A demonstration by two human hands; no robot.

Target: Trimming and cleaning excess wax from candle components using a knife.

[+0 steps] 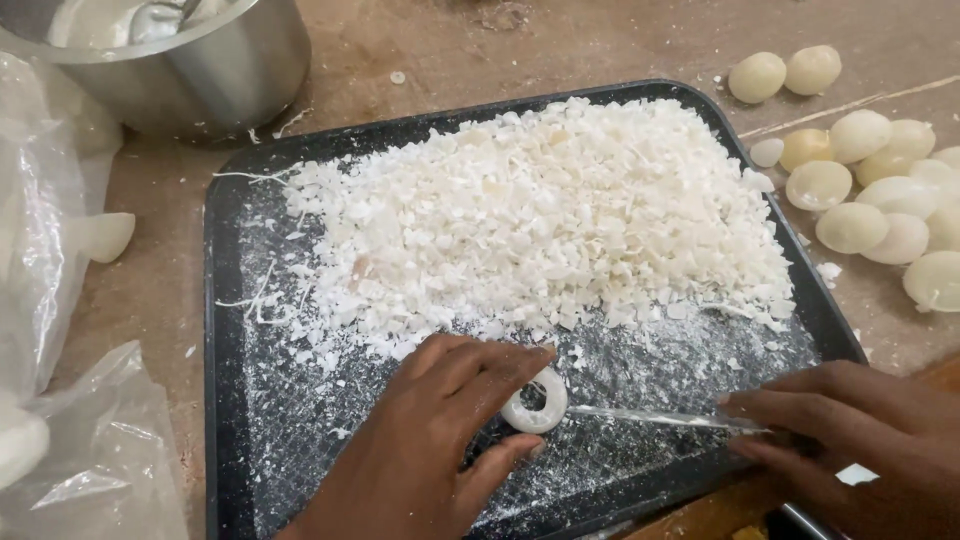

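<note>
A small white ring (535,405) lies flat on the dark tray (222,300), near the tray's front edge, hole facing up; it sits inside the grip of the left hand (430,455), the forefinger arched over it at 12 o'clock and the thumb closing in from 6 o'clock, so the grip is partly spread and pinching the ring lightly at its rim; the ring being round, it has no long axis to speak of. From 3 o'clock a thin knife blade (660,417) reaches toward it, the tip just beside the ring's right rim; whether tip and ring touch cannot be told; the blade's long axis runs nearly level, pointing to 9 o'clock. The right hand (850,435) holds the blade at its far end, fingers pressed together along it.

Beyond the ring, toward 12 o'clock, a broad heap of white flakes (540,220) covers the tray's upper half; fine white dust coats the bare floor of the tray around the hands. The tray rests on a brown bench (420,50); at 2 o'clock a cluster of pale round balls (870,200) lies off the tray; at 10 o'clock stands a metal pot (200,70); clear plastic bags (60,300) lie at 9 o'clock.
</note>
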